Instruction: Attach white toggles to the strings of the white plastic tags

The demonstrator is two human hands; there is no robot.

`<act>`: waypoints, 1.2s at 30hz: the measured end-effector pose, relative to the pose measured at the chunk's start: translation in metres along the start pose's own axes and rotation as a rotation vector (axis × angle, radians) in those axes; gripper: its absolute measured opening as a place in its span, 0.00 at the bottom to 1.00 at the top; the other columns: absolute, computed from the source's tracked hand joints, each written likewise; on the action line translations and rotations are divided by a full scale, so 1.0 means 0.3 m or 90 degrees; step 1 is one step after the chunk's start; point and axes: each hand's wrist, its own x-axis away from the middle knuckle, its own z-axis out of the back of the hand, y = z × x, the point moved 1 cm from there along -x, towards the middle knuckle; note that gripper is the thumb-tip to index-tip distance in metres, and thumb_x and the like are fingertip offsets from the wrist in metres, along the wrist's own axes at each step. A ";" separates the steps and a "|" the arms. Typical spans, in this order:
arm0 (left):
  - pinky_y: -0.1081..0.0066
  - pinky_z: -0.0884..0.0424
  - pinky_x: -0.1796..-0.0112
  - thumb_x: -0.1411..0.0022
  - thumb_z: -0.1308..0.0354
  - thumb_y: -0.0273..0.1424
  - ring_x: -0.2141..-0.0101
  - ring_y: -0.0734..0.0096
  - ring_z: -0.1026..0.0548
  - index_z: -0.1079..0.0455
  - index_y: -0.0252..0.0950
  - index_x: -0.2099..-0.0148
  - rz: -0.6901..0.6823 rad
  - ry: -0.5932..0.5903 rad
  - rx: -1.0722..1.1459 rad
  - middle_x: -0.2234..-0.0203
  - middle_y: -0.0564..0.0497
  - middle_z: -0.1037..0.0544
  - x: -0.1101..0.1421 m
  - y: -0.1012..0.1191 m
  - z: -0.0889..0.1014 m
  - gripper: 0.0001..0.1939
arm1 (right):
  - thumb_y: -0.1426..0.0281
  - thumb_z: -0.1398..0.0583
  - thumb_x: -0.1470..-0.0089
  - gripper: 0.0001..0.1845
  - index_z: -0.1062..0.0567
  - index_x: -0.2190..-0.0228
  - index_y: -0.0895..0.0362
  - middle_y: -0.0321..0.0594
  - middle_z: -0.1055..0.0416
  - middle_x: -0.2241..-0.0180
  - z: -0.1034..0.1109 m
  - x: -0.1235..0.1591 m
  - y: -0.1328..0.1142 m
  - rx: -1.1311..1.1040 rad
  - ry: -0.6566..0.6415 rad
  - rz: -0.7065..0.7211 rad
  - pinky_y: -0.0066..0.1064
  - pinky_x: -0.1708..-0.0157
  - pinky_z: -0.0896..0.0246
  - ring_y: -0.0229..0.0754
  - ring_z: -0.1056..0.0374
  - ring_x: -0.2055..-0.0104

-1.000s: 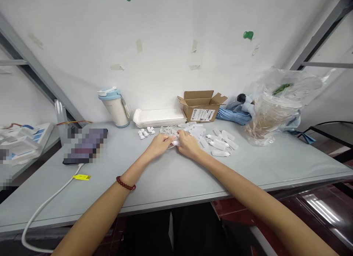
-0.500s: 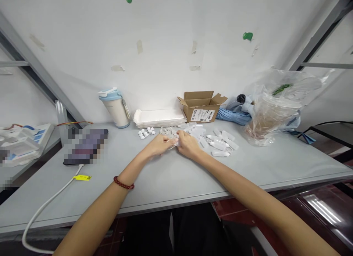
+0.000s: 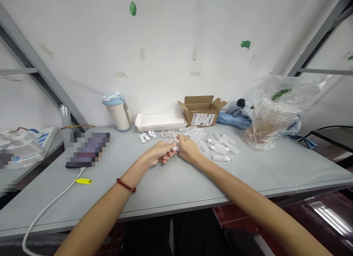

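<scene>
My left hand (image 3: 159,152) pinches a small white plastic piece (image 3: 174,148) with a thin white cord trailing from it. My right hand (image 3: 188,148) meets it from the other side, fingers closed at the same piece; its fingertips are partly hidden. Just behind both hands lies a bundle of white cords (image 3: 167,134). A loose heap of translucent white tubes (image 3: 220,149), some with cords, spreads to the right of my right hand. To the left of the cords sits a small group of white plastic pieces (image 3: 146,136).
Along the wall stand a cream tumbler (image 3: 119,114) with a blue lid, a stack of white trays (image 3: 161,121) and an open cardboard box (image 3: 202,116). A blue folded umbrella (image 3: 234,120) and a bagged drink cup (image 3: 271,123) are at right. A phone (image 3: 88,150) on a cable lies left.
The hands have shifted slightly, and the left fingers have turned so the white piece and its cord show more. The whole view has tipped up a little.
</scene>
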 end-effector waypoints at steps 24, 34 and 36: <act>0.76 0.48 0.80 0.52 0.37 0.38 0.83 0.80 0.44 0.30 0.35 0.70 -0.320 0.191 -0.188 0.86 0.60 0.38 0.024 0.049 0.043 0.11 | 0.74 0.45 0.51 0.37 0.54 0.42 0.65 0.52 0.29 0.55 0.017 0.004 0.014 -0.116 0.002 0.026 0.33 0.65 0.40 0.48 0.31 0.57; 0.73 0.40 0.70 0.41 0.48 0.36 0.73 0.71 0.32 0.24 0.39 0.60 -0.452 0.173 -0.466 0.68 0.51 0.21 0.011 0.027 0.017 0.13 | 0.72 0.43 0.52 0.38 0.52 0.42 0.63 0.52 0.28 0.57 0.025 0.012 0.018 -0.125 -0.019 0.059 0.35 0.65 0.39 0.49 0.30 0.58; 0.73 0.42 0.71 0.41 0.49 0.37 0.76 0.71 0.34 0.25 0.39 0.59 -0.442 0.183 -0.489 0.71 0.52 0.22 0.007 0.022 0.017 0.14 | 0.73 0.44 0.53 0.37 0.51 0.43 0.63 0.52 0.28 0.57 0.028 0.011 0.017 -0.129 -0.019 0.066 0.35 0.65 0.39 0.49 0.30 0.59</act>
